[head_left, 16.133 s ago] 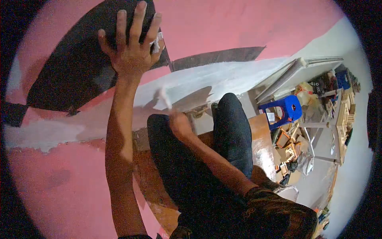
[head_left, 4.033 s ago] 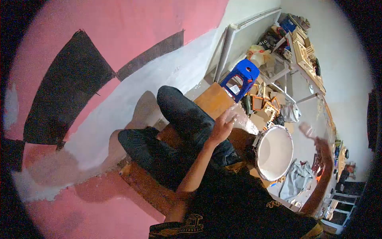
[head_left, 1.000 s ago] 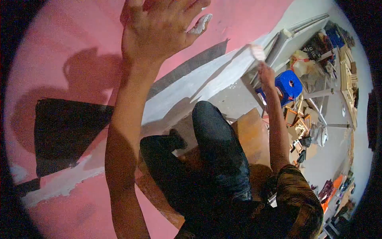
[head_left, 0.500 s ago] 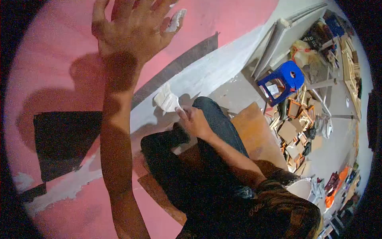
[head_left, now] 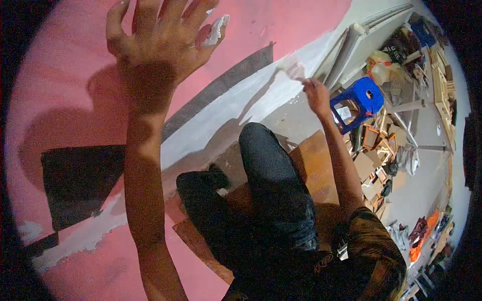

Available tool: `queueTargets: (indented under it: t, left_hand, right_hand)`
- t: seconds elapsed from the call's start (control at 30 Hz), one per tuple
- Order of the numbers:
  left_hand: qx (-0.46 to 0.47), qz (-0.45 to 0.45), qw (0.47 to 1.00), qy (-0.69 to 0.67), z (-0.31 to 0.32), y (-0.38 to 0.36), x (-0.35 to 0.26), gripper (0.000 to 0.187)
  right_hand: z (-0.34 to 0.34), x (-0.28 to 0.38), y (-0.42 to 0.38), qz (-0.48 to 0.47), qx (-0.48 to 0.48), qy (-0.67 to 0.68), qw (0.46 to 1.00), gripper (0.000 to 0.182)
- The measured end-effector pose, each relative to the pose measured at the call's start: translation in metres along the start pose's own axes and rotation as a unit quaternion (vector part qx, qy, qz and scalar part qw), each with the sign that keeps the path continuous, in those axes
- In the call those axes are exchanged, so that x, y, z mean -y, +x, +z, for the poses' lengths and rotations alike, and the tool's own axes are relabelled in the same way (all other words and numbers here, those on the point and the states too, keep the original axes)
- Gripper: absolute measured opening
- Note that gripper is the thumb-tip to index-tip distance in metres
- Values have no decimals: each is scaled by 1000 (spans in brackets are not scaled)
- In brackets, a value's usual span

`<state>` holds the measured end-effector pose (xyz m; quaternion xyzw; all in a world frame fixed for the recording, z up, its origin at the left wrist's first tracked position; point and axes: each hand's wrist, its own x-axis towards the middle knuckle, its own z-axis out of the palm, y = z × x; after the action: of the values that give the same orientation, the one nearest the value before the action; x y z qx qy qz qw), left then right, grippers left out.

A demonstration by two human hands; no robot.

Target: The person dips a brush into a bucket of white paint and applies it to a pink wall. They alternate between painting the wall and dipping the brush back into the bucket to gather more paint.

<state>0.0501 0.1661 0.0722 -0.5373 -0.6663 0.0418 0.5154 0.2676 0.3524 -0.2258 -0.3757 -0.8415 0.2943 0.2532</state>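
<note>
My left hand (head_left: 158, 42) is spread against the pink wall (head_left: 241, 35), fingers apart, with a crumpled white patch (head_left: 217, 31) over its thumb. In my right hand (head_left: 317, 95) is a wide paintbrush (head_left: 293, 68), its bristles blurred by motion. The bristles are at the upper edge of a white painted band (head_left: 286, 90) along the foot of the wall. A dark grey stripe (head_left: 231, 80) runs between this band and the pink. My right arm is stretched out past my bent knee.
A blue plastic stool (head_left: 364, 95) stands just right of my right hand. Behind it lies a heap of wooden frames and boards (head_left: 374, 165). Pale panels (head_left: 361, 45) lean at the wall's far end. Brown board (head_left: 314, 160) lies on the floor beside my leg.
My right hand has swung up and to the right with the paintbrush, along the white band. My left hand has shifted slightly left in view and remains spread on the wall.
</note>
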Motion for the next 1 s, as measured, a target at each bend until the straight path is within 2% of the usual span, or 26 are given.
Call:
queueTargets:
  t: [0.07, 0.1, 0.13, 0.2, 0.23, 0.27, 0.3, 0.33, 0.37, 0.43, 0.47, 0.5, 0.53, 0.6, 0.7, 0.77, 0.8, 0.83, 0.87, 0.9, 0.93, 0.97, 1.0]
  left_hand:
    - [-114, 42, 990, 73, 17, 2, 9, 34]
    - [-138, 53, 985, 91, 19, 1, 10, 34]
    - [-163, 63, 978, 109, 22, 0, 12, 35]
    - [-149, 56, 981, 107, 18, 2, 9, 36]
    - [-138, 50, 984, 103, 17, 3, 7, 36]
    - [-120, 40, 988, 91, 12, 3, 4, 36]
    - [-102, 30, 991, 80, 7, 4, 1, 37]
    - [-84, 20, 994, 68, 3, 4, -2, 37]
    - [-67, 11, 996, 57, -2, 3, -4, 38]
    - [-27, 5, 998, 62, -10, 3, -4, 39]
    - [-4, 8, 997, 75, -15, 4, -3, 40]
    - [2, 9, 997, 73, -17, 4, -6, 40]
    - [7, 10, 997, 70, -18, 5, -8, 41]
    - [-23, 3, 999, 27, -9, 3, -6, 41]
    - [-80, 0, 989, -125, 31, -13, 5, 39]
    - [-108, 7, 993, -43, 20, -6, 2, 37]
    - [-105, 10, 994, -21, 17, -4, 1, 37]
    - [-99, 11, 995, -4, 14, -2, 0, 37]
    - [-91, 12, 996, 13, 14, -1, 0, 37]
    - [-85, 14, 996, 22, 11, -1, -1, 36]
    - [-77, 14, 997, 25, 5, -3, -1, 36]
    - [-69, 15, 997, 33, 4, -3, -1, 36]
    - [-61, 14, 997, 37, 3, -3, -1, 35]
  right_hand:
    - [-17, 7, 7, 131, -62, 26, 989, 21]
    - [-22, 9, 9, 196, -91, 38, 976, 20]
    - [-19, 0, 11, 160, -112, -3, 981, 19]
    - [-10, -20, 19, 82, -157, -86, 980, 18]
    - [-1, -16, 18, 26, -151, -38, 987, 23]
    - [25, -29, 18, -41, -111, -83, 989, 18]
    - [49, -11, 11, -70, -113, -88, 987, 13]
    - [56, 28, -8, -120, -152, 12, 981, 11]
    - [60, 58, -23, -84, -139, 48, 986, 9]
    - [59, 98, -55, 30, -23, 148, 988, 11]
    - [59, 107, -72, -2, 22, 166, 986, 11]
    - [59, 116, -84, -89, 6, 172, 981, 14]
    - [56, 122, -95, -99, 62, 180, 977, 18]
    - [22, 154, -96, -104, 194, 196, 955, 21]
    - [23, 139, -81, 4, 294, 204, 934, 21]
    - [50, 69, -58, 5, 257, 351, 901, 24]
    - [31, 54, -36, 28, 214, 353, 910, 26]
    - [-1, 44, -9, 131, 279, 248, 918, 33]
    - [-12, 31, 4, 149, 224, 266, 926, 30]
    - [-17, 5, 18, 149, 208, 255, 932, 30]
    - [-18, -16, 29, 144, 172, 179, 958, 29]
    - [-32, -14, 34, 214, 121, 263, 933, 29]
    - [-33, -21, 39, 197, 58, 260, 943, 28]
